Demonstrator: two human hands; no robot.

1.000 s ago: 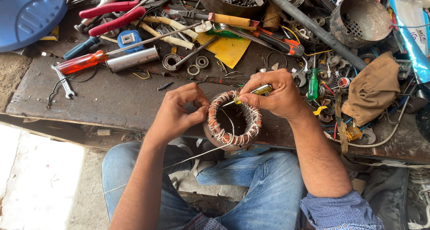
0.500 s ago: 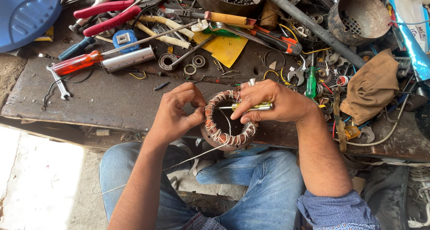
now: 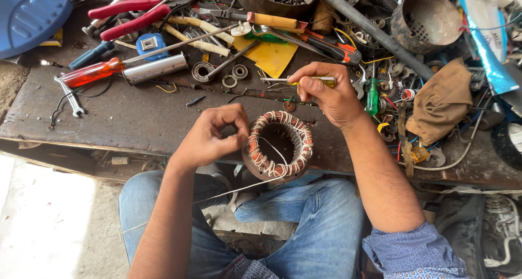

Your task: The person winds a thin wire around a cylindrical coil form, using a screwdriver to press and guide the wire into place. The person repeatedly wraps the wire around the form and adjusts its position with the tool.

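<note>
Head camera looks down, close

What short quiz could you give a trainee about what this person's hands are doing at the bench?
1. True or false: the right hand holds a yellow-handled tool above the workbench.
2. What does the left hand touch? A) the red pliers B) the motor stator wound with copper wire C) the brown rag
3. Fill in: a thin white ____ runs from the stator's bore down across the person's jeans.

Key
1. True.
2. B: its fingers pinch at the stator's left rim, while the red pliers and brown rag lie untouched.
3. String.
</note>
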